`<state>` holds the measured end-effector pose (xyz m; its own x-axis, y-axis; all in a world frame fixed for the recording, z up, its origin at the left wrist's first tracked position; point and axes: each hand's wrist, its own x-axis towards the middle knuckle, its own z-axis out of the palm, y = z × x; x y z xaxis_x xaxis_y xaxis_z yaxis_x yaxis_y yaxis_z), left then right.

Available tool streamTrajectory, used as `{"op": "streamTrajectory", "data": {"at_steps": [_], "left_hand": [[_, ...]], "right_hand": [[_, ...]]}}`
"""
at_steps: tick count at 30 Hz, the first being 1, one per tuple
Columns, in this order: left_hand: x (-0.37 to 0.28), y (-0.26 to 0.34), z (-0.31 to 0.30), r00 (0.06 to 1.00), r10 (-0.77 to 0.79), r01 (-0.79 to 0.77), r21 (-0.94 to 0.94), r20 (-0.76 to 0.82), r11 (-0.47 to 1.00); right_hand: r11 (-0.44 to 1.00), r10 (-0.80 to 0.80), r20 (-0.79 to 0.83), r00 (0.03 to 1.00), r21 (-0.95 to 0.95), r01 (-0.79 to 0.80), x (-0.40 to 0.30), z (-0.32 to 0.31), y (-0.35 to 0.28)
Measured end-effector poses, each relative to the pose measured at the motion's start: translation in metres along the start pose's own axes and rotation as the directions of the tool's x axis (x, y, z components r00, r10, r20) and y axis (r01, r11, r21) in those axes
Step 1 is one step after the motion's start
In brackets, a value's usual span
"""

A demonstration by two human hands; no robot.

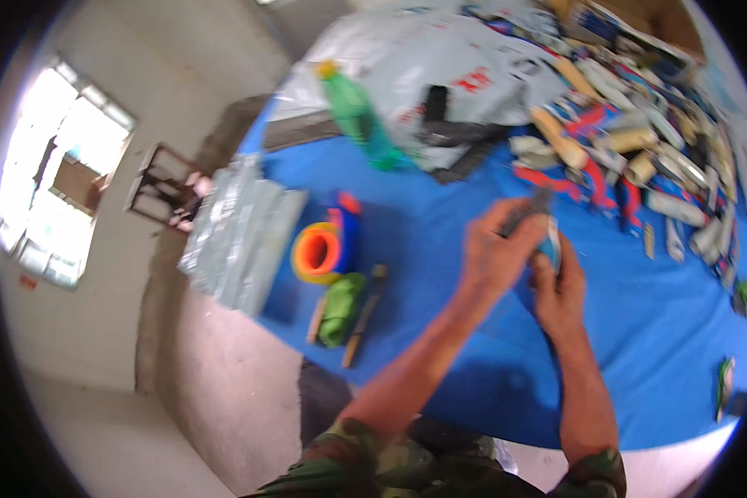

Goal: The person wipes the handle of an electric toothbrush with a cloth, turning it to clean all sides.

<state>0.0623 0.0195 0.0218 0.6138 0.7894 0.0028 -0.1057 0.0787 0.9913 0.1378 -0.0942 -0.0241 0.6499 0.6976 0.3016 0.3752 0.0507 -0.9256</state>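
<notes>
Both hands meet above a blue cloth (436, 211) on the table. My left hand (492, 246) pinches a dark grey piece (538, 202), blurred, perhaps fabric or plastic. Close against it, my right hand (560, 286) grips a small blue-and-white object (551, 246). Fingers cover most of this object, so its kind cannot be told. Beyond the hands lies a heap of rolled bundles (635, 137) in white, beige, red and blue. A red strip (548, 180) trails from the heap's near side.
Left of my hands are orange and yellow tape rolls (317, 252), a green cloth bundle (341, 311) and a thin stick (364, 317). Farther off lie a green plastic bottle (358, 118), black strips (467, 146) and white plastic sheeting (411, 56). Grey plastic strips (243, 230) line the left edge.
</notes>
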Motion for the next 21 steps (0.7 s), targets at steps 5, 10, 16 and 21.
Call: {"op": "streamTrajectory", "data": {"at_steps": [5, 10, 16, 21], "left_hand": [[0.014, -0.015, -0.005, 0.998, -0.035, 0.044, -0.216, 0.044, 0.975], [0.016, -0.018, -0.005, 0.991, -0.070, 0.109, -0.367, 0.117, 0.924], [0.009, -0.019, -0.002, 0.996, -0.061, 0.076, -0.279, 0.064, 0.957], [0.001, -0.016, 0.006, 0.995, 0.071, -0.062, -0.121, 0.073, 0.991]], "right_hand": [[0.983, 0.064, 0.119, 0.991, 0.166, -0.084, 0.011, -0.012, -0.018], [0.886, 0.112, 0.221, 0.969, 0.418, -0.198, 0.010, -0.021, -0.016], [0.887, 0.158, 0.186, 0.970, 0.406, -0.222, 0.010, -0.016, -0.015], [0.997, -0.058, -0.055, 0.997, 0.038, 0.060, 0.011, -0.005, -0.008]]}}
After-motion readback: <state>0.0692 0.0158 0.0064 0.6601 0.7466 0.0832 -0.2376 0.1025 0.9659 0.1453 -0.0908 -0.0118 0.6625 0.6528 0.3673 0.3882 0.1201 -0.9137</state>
